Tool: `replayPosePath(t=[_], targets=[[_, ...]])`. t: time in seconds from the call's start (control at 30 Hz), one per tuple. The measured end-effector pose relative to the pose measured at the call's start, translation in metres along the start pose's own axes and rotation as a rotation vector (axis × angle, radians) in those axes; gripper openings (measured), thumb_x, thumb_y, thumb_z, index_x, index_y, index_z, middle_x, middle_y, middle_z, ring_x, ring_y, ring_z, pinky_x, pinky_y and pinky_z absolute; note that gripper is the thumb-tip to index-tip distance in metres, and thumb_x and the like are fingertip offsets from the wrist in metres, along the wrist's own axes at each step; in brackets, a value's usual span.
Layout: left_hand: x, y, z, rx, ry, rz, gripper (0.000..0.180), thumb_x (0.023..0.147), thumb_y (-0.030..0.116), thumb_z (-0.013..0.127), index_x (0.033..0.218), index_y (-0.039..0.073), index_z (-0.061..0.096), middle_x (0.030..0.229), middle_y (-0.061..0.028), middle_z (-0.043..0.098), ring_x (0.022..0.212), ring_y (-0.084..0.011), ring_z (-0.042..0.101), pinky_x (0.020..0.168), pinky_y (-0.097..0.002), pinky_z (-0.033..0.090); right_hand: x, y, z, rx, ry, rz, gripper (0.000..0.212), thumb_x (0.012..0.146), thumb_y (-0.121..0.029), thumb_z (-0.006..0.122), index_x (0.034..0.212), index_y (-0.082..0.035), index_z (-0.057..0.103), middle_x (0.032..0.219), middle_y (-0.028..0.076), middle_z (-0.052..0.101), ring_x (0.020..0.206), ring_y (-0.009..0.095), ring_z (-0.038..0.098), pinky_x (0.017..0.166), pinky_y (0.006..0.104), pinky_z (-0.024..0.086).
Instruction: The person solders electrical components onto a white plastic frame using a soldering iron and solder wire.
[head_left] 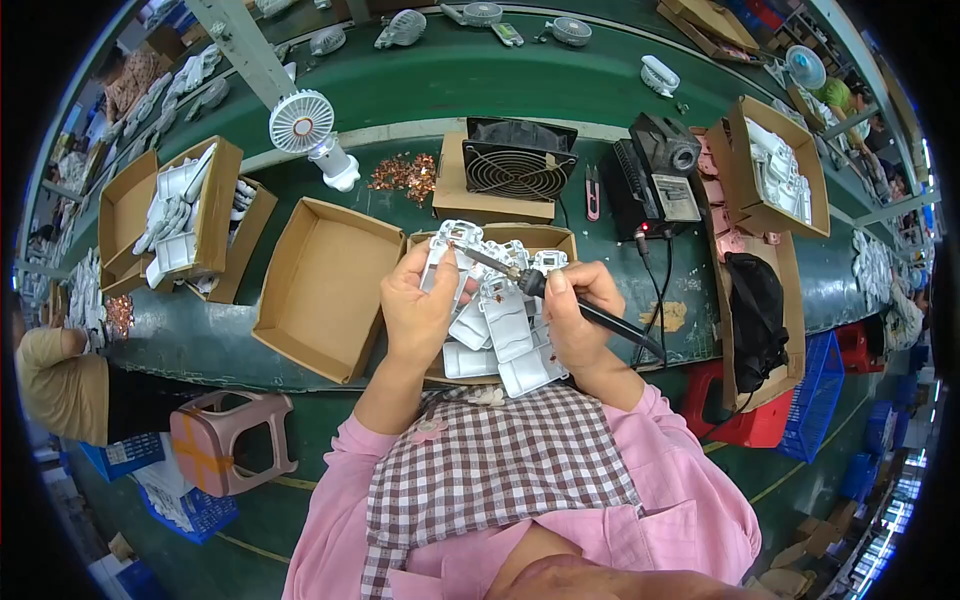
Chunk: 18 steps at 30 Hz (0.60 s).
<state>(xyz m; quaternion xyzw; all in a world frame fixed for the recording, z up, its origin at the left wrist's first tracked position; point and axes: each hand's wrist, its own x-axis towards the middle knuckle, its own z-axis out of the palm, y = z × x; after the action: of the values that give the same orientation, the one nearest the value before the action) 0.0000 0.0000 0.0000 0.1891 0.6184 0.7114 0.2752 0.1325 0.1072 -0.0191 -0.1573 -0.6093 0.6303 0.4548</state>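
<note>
My left hand (pixel 415 312) is closed around a white plastic housing (pixel 460 233), which it holds up over a cardboard box (pixel 558 240). In my right hand (pixel 580 318) is a soldering iron (pixel 622 328), gripped by its black handle. Its metal tip reaches left to the housing; whether it touches is too small to tell. Below both hands, several similar white plastic parts (pixel 507 322) lie heaped in the box. The iron's cable leads toward a black soldering station (pixel 668 198) on the right.
Left of my hands stands an open cardboard tray (pixel 322 285). Beyond are a white handheld fan (pixel 303 122), small copper-coloured pieces (pixel 404 178), a black square fan (pixel 518 165) and red-handled snips (pixel 592 194). Boxes of white parts flank the bench. A green conveyor (pixel 440 85) runs behind.
</note>
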Motion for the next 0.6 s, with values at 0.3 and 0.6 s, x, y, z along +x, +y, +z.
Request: replayPosePath(t=[0.3, 0.6], targets=[[0.0000, -0.0016, 0.0052, 0.003, -0.013, 0.026, 0.015, 0.092, 0.007, 0.054, 0.101, -0.003, 0.062, 0.082, -0.0029, 0.065, 0.066, -0.0055, 0.060, 0.056, -0.0188, 0.048, 0.0050, -0.0012, -0.0004, -0.087, -0.019, -0.081, 0.012, 0.090, -0.006, 0.056, 0.081, -0.002, 0.048, 0.063, 0.004, 0.052, 0.047, 0.006, 0.045, 0.043, 0.0207, 0.036], [-0.0018, -0.0033, 0.0017, 0.019, -0.019, 0.034, 0.015, 0.092, 0.007, 0.054, 0.101, -0.003, 0.062, 0.082, -0.0031, 0.066, 0.065, -0.0058, 0.060, 0.055, -0.0192, 0.049, 0.0035, -0.0007, 0.0026, -0.083, -0.006, -0.062, 0.013, 0.090, -0.007, 0.057, 0.081, -0.002, 0.048, 0.063, 0.004, 0.052, 0.047, 0.005, 0.045, 0.043, 0.0202, 0.036]])
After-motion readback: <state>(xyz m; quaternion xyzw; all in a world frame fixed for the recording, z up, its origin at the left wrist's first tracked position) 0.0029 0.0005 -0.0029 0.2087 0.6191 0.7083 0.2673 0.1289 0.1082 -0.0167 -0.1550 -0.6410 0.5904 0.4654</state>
